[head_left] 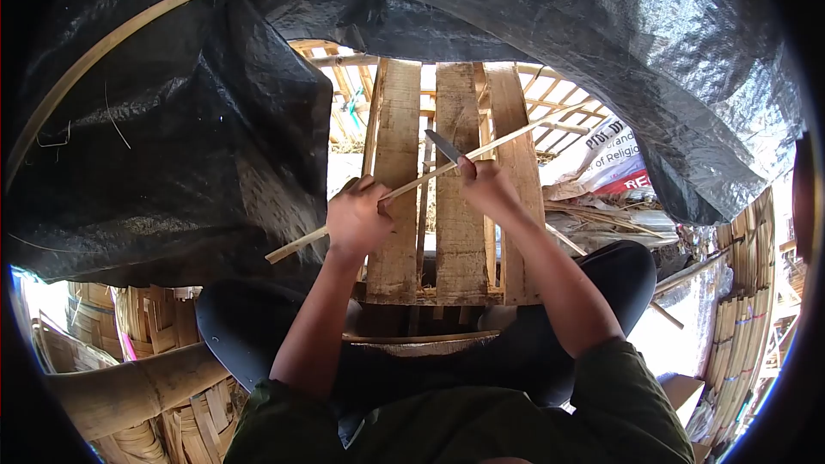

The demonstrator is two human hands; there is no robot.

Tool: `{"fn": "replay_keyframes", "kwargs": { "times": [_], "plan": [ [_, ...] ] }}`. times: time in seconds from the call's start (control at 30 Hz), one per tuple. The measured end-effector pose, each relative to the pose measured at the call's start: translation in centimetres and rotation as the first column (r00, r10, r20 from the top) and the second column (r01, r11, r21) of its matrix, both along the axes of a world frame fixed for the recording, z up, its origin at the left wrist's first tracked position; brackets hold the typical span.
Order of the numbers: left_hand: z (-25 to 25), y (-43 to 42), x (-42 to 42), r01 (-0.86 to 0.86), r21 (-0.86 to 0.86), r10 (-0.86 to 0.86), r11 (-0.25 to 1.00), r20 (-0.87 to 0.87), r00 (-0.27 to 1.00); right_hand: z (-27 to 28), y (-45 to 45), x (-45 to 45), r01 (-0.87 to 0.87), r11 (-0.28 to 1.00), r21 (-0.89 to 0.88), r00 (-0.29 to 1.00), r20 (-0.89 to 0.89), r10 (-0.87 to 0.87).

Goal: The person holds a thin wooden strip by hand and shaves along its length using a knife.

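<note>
A long, thin bamboo strip (301,243) slants across the slatted wooden bench (397,249), its lower end at the left and its far end at the upper right. My left hand (358,213) is closed around the strip near the bench's left edge. In my right hand (491,187) is a knife (443,146), its blade pointing up and to the left. The blade lies close to the strip; whether they touch cannot be told. Both hands are above the bench slats, a short gap apart.
Black plastic sheeting (172,163) hangs at the left and overhead. A printed sack (612,159) lies at the right, beyond the bench. Woven bamboo (743,309) stands at the far right, and a thick bamboo pole (142,387) crosses the lower left. My bent legs flank the bench.
</note>
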State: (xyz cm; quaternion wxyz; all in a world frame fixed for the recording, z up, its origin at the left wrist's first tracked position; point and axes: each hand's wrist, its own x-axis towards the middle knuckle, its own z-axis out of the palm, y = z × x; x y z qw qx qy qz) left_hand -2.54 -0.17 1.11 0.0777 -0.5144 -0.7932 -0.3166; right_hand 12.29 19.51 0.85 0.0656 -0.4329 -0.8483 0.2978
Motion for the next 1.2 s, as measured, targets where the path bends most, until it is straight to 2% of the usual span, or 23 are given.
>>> {"fn": "replay_keyframes", "kwargs": {
  "times": [0.03, 0.1, 0.13, 0.17, 0.23, 0.27, 0.37, 0.43, 0.5, 0.67, 1.07, 1.13, 1.17, 1.2],
  "plan": [
    [0.2, 0.0, -0.1, 0.0, 0.001, 0.0, 1.0, -0.006, 1.0, 1.2, 0.6, 0.2, 0.006, 1.0, 0.0, 1.0, -0.007, -0.006],
    [0.1, 0.1, -0.1, -0.006, 0.011, 0.006, 1.0, -0.02, 1.0, 3.6, 2.5, 0.8, 0.227, 0.957, -0.179, 0.974, 0.049, -0.222],
    [0.0, -0.1, 0.0, -0.016, 0.022, 0.016, 1.0, -0.021, 1.0, 3.3, 3.6, 1.2, 0.169, 0.98, -0.103, 0.985, 0.043, -0.165],
    [-0.1, -0.1, 0.0, -0.018, 0.021, 0.019, 1.0, -0.02, 1.0, 2.7, 3.4, 1.1, 0.167, 0.981, -0.104, 0.986, 0.044, -0.163],
    [0.3, -0.2, 0.3, -0.03, -0.03, 0.03, 0.999, -0.002, 1.0, 2.1, 2.2, 1.1, 0.216, 0.976, 0.024, 0.976, -0.029, -0.215],
    [0.1, -0.2, 0.4, -0.028, -0.031, 0.028, 0.999, 0.002, 1.0, 2.2, 2.1, 1.4, 0.229, 0.972, -0.05, 0.971, -0.058, -0.232],
    [-0.7, -0.3, 0.3, -0.004, 0.018, 0.005, 1.0, -0.065, 0.998, 0.9, 2.3, 1.9, 0.222, 0.975, -0.025, 0.975, 0.029, -0.221],
    [-0.7, -0.2, 0.4, 0.011, 0.052, -0.006, 0.999, -0.099, 0.995, 1.3, 1.7, 1.8, 0.227, 0.974, 0.028, 0.974, 0.01, -0.227],
    [-0.6, -0.2, 0.5, 0.021, 0.072, -0.015, 0.997, -0.088, 0.996, 2.2, 1.6, 1.8, 0.242, 0.964, -0.108, 0.97, 0.002, -0.243],
    [-0.2, -0.2, 0.5, 0.041, 0.099, -0.032, 0.994, -0.09, 0.995, 1.6, 1.6, 2.0, 0.246, 0.961, -0.125, 0.967, -0.029, -0.252],
    [0.0, -0.4, 0.4, 0.04, 0.023, -0.04, 0.999, -0.021, 0.999, 1.4, 1.1, 2.0, 0.242, 0.961, -0.132, 0.967, -0.043, -0.25],
    [0.1, -0.3, 0.4, 0.039, 0.027, -0.038, 0.999, -0.022, 0.999, 1.0, 0.5, 1.4, 0.223, 0.928, -0.298, 0.968, -0.048, -0.248],
    [0.1, -0.1, 0.2, 0.039, 0.028, -0.038, 0.999, -0.021, 0.999, 0.7, 0.0, 0.8, 0.223, 0.929, -0.296, 0.968, -0.048, -0.248],
    [0.4, -0.1, 0.2, 0.032, 0.007, -0.032, 0.999, -0.02, 0.999, 1.3, -1.3, 0.1, 0.141, 0.954, -0.264, 0.988, -0.017, -0.151]
  ]
}}
